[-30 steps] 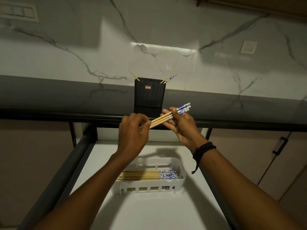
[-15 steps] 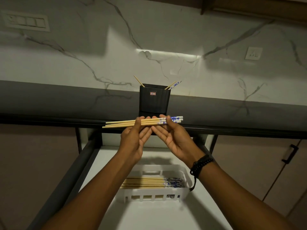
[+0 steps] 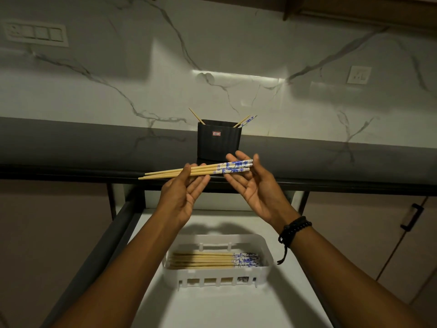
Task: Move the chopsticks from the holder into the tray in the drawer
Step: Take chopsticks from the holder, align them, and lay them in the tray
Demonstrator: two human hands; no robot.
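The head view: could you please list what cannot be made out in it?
Holder: head view, its wall hides how many chopsticks remain.
Holder label: too small to read.
Tray chopsticks: stacked, lower ones hidden, count unclear.
Drawer: front cut off by bottom edge.

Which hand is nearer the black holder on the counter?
Right. The right hand has its fingertips just below the holder, at its lower right corner; the left hand sits lower and to its left, pinching the chopsticks.
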